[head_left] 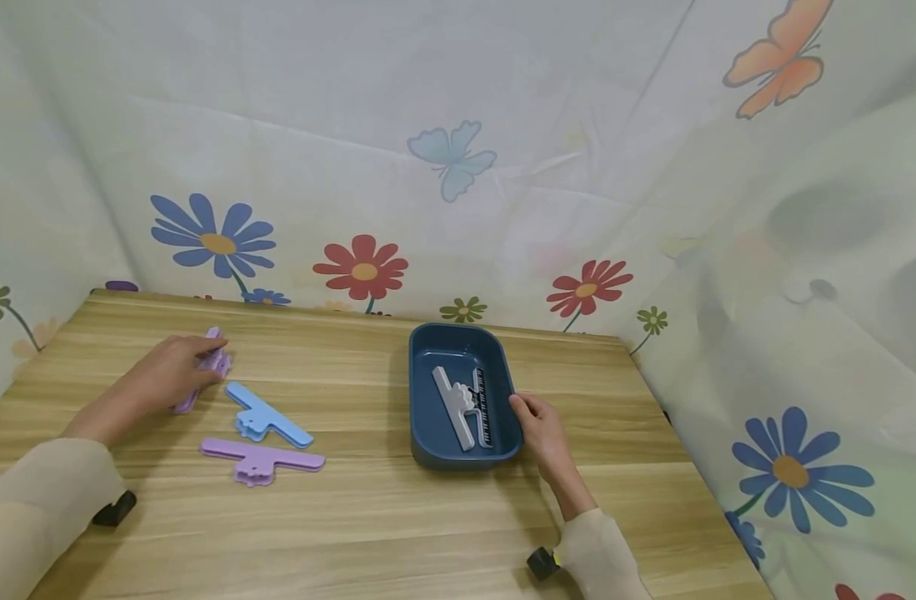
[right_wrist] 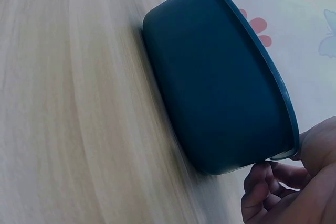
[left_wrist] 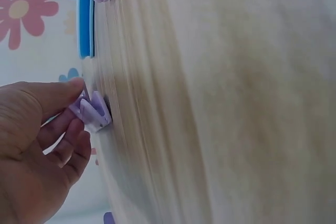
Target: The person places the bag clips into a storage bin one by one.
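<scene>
Two hands rest on the wooden table (head_left: pixel 397 517). On the right stands the blue tub (head_left: pixel 427 400); the right hand (head_left: pixel 543 429) curls around its rim. Far left, the left hand (head_left: pixel 161 375) pinches a purple clip (head_left: pixel 216 360), maybe lifting one end, fingers bent around it.

A light wood-grain desk (head_left: pixel 367 517) carries a dark blue tub (head_left: pixel 426 417) right of its middle. Left of the tub lie a blue clip (head_left: pixel 268 415) and, nearer the front edge, a purple clip (head_left: pixel 261 456). Another purple clip (head_left: pixel 212 364) lies further left.
</scene>
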`<action>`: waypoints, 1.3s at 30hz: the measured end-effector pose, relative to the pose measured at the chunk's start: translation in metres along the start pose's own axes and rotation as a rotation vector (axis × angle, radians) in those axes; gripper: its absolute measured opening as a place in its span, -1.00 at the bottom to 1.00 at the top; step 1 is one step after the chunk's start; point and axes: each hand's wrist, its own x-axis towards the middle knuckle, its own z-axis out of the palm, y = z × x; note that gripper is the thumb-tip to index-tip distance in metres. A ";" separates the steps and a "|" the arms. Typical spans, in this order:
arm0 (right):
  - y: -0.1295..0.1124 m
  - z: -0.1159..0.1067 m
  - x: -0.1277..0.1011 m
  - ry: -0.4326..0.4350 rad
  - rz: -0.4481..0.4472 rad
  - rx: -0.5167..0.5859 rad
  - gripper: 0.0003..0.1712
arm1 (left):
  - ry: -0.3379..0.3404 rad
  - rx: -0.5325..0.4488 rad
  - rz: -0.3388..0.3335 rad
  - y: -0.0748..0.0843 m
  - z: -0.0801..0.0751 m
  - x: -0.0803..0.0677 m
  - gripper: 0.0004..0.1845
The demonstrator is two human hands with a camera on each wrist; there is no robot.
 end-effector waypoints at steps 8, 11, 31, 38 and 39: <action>0.000 0.000 0.000 -0.013 -0.013 0.002 -0.57 | 0.032 -0.106 -0.075 0.002 -0.014 -0.009 -0.30; 0.000 0.000 0.000 -0.009 -0.012 0.004 -0.58 | 0.067 -0.098 -0.073 0.002 -0.017 -0.010 -0.29; 0.003 -0.001 0.002 -0.004 -0.012 -0.010 -0.59 | 0.074 -0.226 -0.133 0.024 -0.037 -0.021 -0.20; 0.004 0.000 0.004 0.006 -0.009 -0.013 -0.59 | 0.071 -0.260 -0.149 0.044 -0.051 -0.023 -0.17; 0.004 0.000 0.004 0.007 -0.009 -0.013 -0.60 | 0.071 -0.262 -0.149 0.047 -0.052 -0.024 -0.17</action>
